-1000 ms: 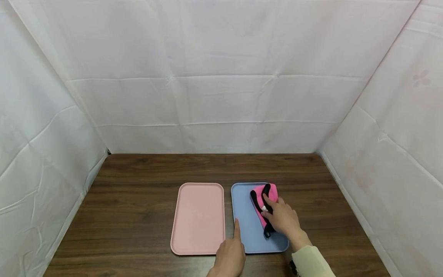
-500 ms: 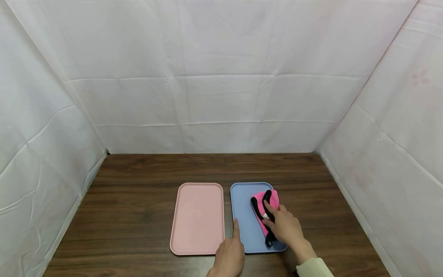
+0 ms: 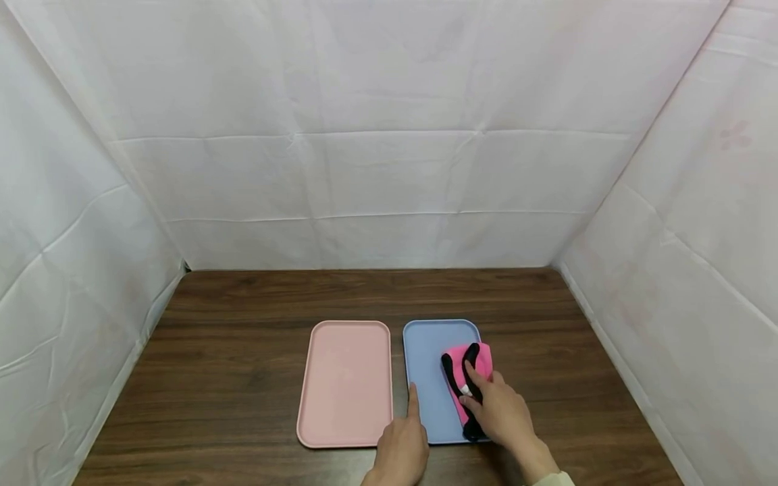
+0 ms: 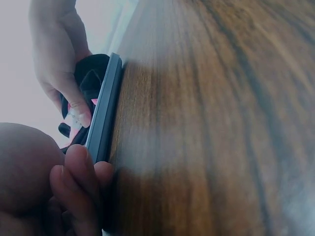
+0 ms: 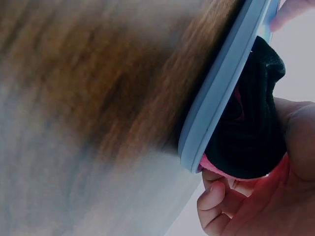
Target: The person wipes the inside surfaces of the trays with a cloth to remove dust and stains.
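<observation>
A folded pink cloth with black edging (image 3: 460,369) and a small white tag lies over the right half of the blue tray (image 3: 425,351). My right hand (image 3: 506,410) grips it from the right, thumb and index finger on top. In the right wrist view, other fingers (image 5: 212,199) curl at the cloth's pink edge, just past the tray rim. The cloth's black end reaches the tray's near rim. My left hand (image 3: 403,442) is at the tray's near left side, its straight index finger along the left rim; the left wrist view shows curled fingertips (image 4: 81,160) close beside the tray edge.
A pink tray (image 3: 346,385) lies left of the blue one, a narrow gap between them. Both are on a dark wooden table (image 3: 243,351). White cloth walls (image 3: 389,169) stand behind and on both sides.
My right hand and the pink and black cloth have slid toward the near edge of the blue tray, baring more of its far end. My left hand has stayed in place.
</observation>
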Demonstrator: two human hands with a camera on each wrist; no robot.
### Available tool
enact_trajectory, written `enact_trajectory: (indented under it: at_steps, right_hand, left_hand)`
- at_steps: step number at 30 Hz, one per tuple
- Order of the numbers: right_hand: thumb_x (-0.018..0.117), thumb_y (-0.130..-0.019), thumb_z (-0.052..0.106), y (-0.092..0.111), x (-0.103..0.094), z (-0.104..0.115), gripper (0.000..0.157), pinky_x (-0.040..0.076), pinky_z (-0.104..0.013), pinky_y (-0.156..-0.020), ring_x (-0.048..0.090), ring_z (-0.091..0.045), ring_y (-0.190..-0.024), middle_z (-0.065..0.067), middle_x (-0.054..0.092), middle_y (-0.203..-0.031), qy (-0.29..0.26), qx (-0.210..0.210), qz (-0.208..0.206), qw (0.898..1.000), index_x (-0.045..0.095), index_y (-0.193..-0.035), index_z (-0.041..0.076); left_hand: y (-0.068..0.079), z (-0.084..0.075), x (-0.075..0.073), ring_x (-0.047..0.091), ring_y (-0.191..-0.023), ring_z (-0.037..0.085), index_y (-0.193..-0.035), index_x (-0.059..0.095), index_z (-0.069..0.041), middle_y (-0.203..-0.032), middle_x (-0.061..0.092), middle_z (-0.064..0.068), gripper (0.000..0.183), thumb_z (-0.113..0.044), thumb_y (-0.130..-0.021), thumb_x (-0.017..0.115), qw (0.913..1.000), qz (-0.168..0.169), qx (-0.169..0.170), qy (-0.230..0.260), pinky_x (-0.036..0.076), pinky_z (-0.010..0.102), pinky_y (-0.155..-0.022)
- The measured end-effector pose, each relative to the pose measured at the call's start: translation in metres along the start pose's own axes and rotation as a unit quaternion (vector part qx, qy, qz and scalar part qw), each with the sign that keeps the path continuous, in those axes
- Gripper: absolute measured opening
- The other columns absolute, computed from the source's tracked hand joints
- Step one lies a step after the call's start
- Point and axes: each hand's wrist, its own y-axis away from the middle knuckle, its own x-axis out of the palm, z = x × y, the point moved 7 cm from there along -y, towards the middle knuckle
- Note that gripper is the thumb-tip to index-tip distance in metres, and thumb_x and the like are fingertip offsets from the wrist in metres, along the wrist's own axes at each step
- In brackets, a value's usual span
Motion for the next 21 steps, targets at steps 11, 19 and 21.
enact_trajectory:
  at_steps: [11, 19, 21]
  right_hand:
    - [0.074, -0.095, 0.036, 0.008, 0.005, 0.007, 0.063, 0.054, -0.058, -0.075, 0.066, -0.033, -0.079, -0.023, 0.064, -0.111, 0.011, -0.007, -0.007, 1.0, 0.054, -0.153, 0.021]
    - [0.073, -0.095, 0.036, 0.012, 0.005, 0.014, 0.063, 0.054, -0.061, -0.081, 0.069, -0.039, -0.087, -0.028, 0.063, -0.122, 0.007, -0.004, -0.009, 1.0, 0.053, -0.153, 0.022]
    - [0.073, -0.095, 0.037, 0.012, 0.005, 0.015, 0.063, 0.054, -0.059, -0.078, 0.068, -0.036, -0.083, -0.026, 0.064, -0.118, 0.005, -0.004, -0.01, 1.0, 0.053, -0.153, 0.023]
  left_hand:
    - [0.0, 0.002, 0.002, 0.043, -0.041, 0.014, -0.159, 0.037, -0.003, -0.051, 0.049, 0.005, 0.07, -0.006, -0.094, 0.063, 1.0, 0.009, 0.0, 0.002, 0.034, 0.032, -0.038]
    - [0.001, 0.001, 0.001, 0.043, -0.041, 0.013, -0.161, 0.031, -0.001, -0.051, 0.049, 0.004, 0.074, -0.004, -0.094, 0.063, 1.0, 0.003, 0.007, 0.003, 0.034, 0.031, -0.039]
    - [0.001, 0.001, 0.001, 0.043, -0.041, 0.012, -0.16, 0.029, 0.003, -0.051, 0.048, 0.003, 0.075, -0.004, -0.094, 0.063, 1.0, 0.002, 0.006, 0.002, 0.033, 0.03, -0.039]
